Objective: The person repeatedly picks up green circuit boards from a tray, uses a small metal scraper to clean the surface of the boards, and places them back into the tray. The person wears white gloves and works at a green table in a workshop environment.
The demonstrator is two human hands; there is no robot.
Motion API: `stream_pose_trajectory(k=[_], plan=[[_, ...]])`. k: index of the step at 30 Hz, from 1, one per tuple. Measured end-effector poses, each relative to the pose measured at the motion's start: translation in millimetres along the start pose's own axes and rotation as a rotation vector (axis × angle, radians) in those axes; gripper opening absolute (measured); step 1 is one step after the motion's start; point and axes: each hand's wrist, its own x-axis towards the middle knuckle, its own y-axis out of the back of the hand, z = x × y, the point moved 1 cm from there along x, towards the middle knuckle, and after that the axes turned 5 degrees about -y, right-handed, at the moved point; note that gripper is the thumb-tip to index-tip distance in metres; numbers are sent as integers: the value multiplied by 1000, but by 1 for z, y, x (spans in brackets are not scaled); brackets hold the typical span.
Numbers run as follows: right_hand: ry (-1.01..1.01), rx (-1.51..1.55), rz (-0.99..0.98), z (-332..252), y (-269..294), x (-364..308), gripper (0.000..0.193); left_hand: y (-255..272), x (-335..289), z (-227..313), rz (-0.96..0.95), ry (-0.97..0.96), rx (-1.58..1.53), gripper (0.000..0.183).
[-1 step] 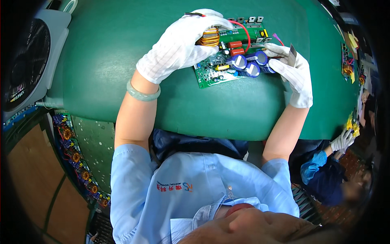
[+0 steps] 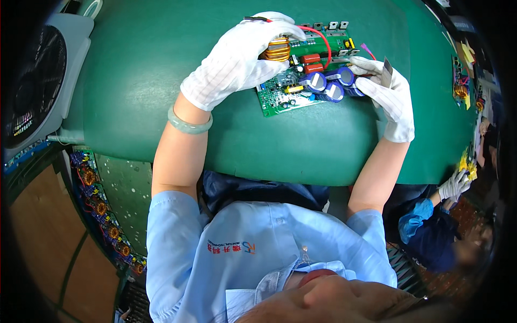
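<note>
A green circuit board lies tilted on the green table mat, crowded with parts. My left hand, in a white glove, is closed around a copper-wound coil at the board's left side. A red wire arches from beneath those fingers, and a dark wire end sticks out above the knuckles. My right hand, also gloved, is closed at the board's right edge beside several blue capacitors. Out of its grip rises a flat grey metal tool, its lower end hidden. Two red-brown components sit mid-board.
A grey fan stands at the left. Below it, a row of boards with copper coils runs along the table's side. Another board lies at the far right, where a co-worker's gloved hand holds something yellow.
</note>
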Motion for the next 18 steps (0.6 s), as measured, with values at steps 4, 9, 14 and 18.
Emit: stream_pose_trajectory(k=[4,9,14,18], plan=[[11,-69,21,6,5,4,49,0,2,5,-7,77,36,39],[27,-75,33,2,5,-1,46,-2,5,5,0,54,59,37],[42,-42,43,8,6,5,39,0,3,4,-29,70,103,38],[365,314,267,3,31,4,34,0,12,3,49,89,12,37]])
